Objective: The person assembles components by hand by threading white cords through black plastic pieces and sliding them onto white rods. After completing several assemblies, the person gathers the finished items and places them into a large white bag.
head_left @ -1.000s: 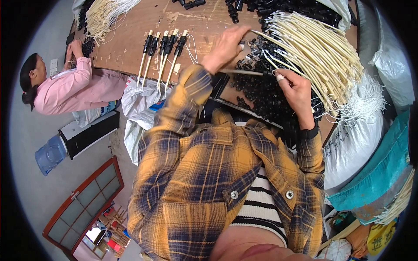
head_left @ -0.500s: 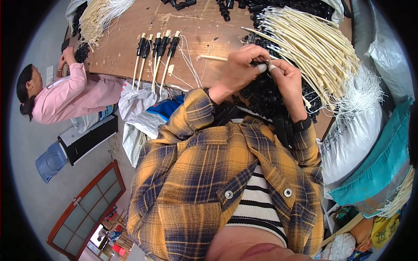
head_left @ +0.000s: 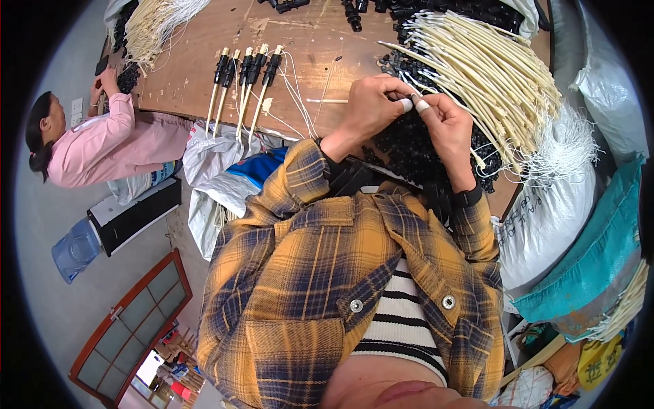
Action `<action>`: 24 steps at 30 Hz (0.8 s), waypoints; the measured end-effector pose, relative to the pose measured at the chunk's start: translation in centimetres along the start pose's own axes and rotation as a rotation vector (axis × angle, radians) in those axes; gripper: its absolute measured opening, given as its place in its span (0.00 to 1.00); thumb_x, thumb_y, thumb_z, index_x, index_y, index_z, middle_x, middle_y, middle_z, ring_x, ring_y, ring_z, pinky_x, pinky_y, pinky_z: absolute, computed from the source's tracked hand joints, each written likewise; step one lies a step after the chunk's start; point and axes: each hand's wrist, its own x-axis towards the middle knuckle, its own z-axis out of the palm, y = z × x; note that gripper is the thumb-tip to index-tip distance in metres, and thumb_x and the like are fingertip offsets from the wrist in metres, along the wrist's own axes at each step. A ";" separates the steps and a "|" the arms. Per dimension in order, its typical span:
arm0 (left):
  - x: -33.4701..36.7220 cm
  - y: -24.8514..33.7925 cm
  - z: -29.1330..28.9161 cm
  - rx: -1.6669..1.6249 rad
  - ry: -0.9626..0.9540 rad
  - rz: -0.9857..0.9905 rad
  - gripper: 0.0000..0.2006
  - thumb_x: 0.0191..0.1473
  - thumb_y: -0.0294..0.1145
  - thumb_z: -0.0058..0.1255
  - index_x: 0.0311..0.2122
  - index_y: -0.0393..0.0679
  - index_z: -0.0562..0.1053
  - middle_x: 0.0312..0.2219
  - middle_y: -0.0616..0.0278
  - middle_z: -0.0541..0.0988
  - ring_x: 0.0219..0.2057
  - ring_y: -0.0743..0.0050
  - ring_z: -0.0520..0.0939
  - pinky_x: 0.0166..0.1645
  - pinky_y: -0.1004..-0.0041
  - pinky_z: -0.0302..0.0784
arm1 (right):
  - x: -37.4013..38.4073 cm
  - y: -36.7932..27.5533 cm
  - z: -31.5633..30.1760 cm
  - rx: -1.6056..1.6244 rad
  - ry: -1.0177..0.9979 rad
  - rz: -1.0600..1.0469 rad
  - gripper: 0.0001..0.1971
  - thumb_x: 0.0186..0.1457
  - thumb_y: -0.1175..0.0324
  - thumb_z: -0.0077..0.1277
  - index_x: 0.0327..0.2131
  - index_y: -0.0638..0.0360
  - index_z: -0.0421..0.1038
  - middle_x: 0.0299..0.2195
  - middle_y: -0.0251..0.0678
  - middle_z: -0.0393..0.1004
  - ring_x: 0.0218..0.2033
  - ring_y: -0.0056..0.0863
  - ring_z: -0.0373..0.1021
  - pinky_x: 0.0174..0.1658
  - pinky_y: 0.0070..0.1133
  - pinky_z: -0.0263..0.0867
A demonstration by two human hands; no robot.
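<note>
My left hand (head_left: 371, 108) is closed on a thin cream cord (head_left: 328, 101), whose white-tipped end sticks out to the left. Close beside it, my right hand (head_left: 449, 129) pinches a small dark piece (head_left: 414, 99) at the cord's other end, mostly covered by the fingers. White coverings wrap both thumb tips. Under the hands spreads a heap of small black parts (head_left: 409, 150). Right of them lies a big bundle of similar cream cords (head_left: 487, 82) with loose white strings (head_left: 562, 146).
Several cream cords with black connectors (head_left: 255, 67) lie at the table's (head_left: 184, 88) near edge, left of me. More black connectors (head_left: 463, 15) line the far side. White sacks (head_left: 545, 218) and a teal sack (head_left: 586, 252) stand at right. A person in pink (head_left: 102, 143) works at left.
The cord's free end has dropped slightly and now lies level, with less of it showing left of my hand. Both hands stay close together over the black parts.
</note>
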 end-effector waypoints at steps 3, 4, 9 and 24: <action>0.2 0.2 -0.4 -0.017 0.064 0.000 0.08 0.40 0.21 0.59 0.30 0.40 0.79 0.24 0.64 0.78 0.27 0.76 0.77 0.34 0.78 0.73 | 0.0 0.2 -0.2 -0.200 0.024 -0.120 0.06 0.55 0.74 0.54 0.35 0.65 0.74 0.20 0.16 0.66 0.20 0.03 0.55 0.23 0.07 0.48; 0.3 -0.3 -0.6 0.058 0.070 0.081 0.10 0.40 0.21 0.58 0.33 0.41 0.79 0.26 0.62 0.78 0.28 0.74 0.78 0.35 0.76 0.74 | 0.1 0.4 -0.4 0.003 -0.021 -0.071 0.06 0.55 0.74 0.54 0.35 0.65 0.73 0.20 0.17 0.67 0.20 0.03 0.55 0.22 0.07 0.48; -0.1 0.2 -1.2 0.035 -0.168 0.333 0.19 0.40 0.22 0.57 0.42 0.44 0.76 0.30 0.58 0.80 0.33 0.69 0.81 0.37 0.72 0.76 | 0.4 0.5 -2.3 1.011 -0.179 0.025 0.07 0.55 0.74 0.52 0.38 0.64 0.72 0.26 0.23 0.71 0.17 0.05 0.55 0.21 0.08 0.50; -0.5 0.5 -2.3 0.423 -0.085 0.175 0.14 0.40 0.31 0.55 0.37 0.47 0.78 0.22 0.54 0.78 0.22 0.59 0.79 0.29 0.67 0.73 | -0.7 -1.4 -0.8 -0.627 0.092 -0.658 0.11 0.47 0.73 0.58 0.38 0.54 0.78 0.18 0.35 0.72 0.13 0.26 0.63 0.20 0.21 0.61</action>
